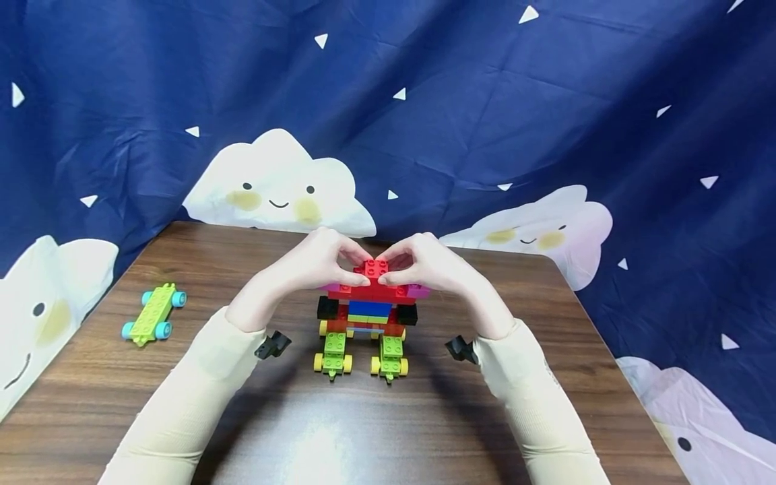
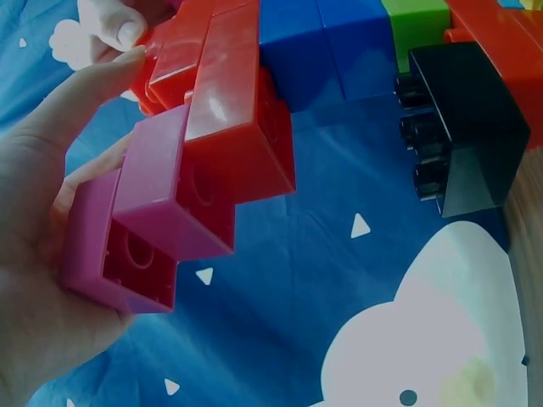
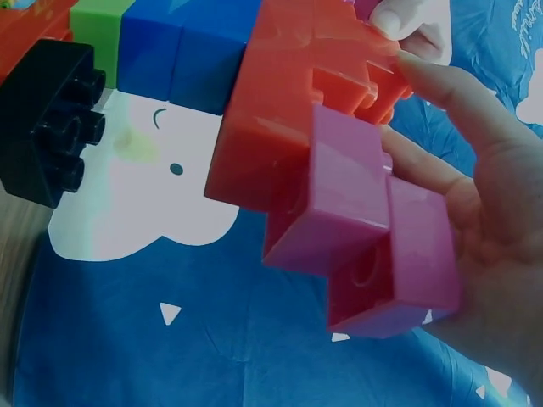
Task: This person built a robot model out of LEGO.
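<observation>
A figure of toy building bricks stands in the middle of the table in the head view, topped by a red brick (image 1: 376, 269). My left hand (image 1: 318, 261) and right hand (image 1: 433, 264) pinch this top from either side, thumbs in front and fingers behind. Stepped pink bricks stick out beside the left palm, as the left wrist view shows with a pink brick (image 2: 153, 174); a matching pink brick (image 3: 348, 178) lies by the right palm. Below are blue bricks (image 1: 370, 309), black side bricks (image 1: 327, 308) and green wheeled bases (image 1: 334, 345) with yellow wheels. Fingertips behind the top are partly hidden.
A separate green wheeled base (image 1: 153, 314) with blue wheels sits on the left of the wooden table (image 1: 521, 384). Behind the table hangs a blue cloth (image 1: 424, 87) with white clouds and triangles.
</observation>
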`<state>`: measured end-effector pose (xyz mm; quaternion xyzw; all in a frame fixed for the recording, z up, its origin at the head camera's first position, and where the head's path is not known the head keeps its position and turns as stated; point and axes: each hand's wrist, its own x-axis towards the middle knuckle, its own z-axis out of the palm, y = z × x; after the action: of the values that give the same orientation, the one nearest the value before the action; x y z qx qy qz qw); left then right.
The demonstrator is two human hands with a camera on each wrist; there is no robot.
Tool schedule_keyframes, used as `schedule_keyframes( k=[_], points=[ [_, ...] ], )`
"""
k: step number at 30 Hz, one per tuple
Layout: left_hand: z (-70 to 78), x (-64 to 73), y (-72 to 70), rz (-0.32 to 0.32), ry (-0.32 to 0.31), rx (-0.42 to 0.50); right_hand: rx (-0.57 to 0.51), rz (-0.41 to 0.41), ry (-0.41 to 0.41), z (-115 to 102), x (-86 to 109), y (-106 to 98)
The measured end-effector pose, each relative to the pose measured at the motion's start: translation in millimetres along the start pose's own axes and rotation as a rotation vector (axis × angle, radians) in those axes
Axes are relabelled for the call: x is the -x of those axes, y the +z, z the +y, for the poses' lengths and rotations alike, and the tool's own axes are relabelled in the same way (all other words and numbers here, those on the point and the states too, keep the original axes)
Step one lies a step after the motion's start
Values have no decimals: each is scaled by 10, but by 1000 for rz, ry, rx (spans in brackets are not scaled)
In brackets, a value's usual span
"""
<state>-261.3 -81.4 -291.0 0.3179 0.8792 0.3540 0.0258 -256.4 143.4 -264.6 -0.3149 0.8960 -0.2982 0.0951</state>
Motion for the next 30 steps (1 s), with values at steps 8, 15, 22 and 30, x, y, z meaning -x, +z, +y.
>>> schedule_keyframes(
  k=[8, 15, 22, 30],
  points=[
    [20, 27, -7, 9, 18, -17, 12, 17, -23, -2, 24, 18],
    [7, 44, -24, 7, 36, -27, 63, 36, -53, -19, 38, 23],
    [28, 22, -26, 19, 73, -29, 48, 98, -51, -6, 94, -23],
    [13, -8, -20, 31, 82, -41, 16, 293, -142, 48, 165, -149]
  ],
)
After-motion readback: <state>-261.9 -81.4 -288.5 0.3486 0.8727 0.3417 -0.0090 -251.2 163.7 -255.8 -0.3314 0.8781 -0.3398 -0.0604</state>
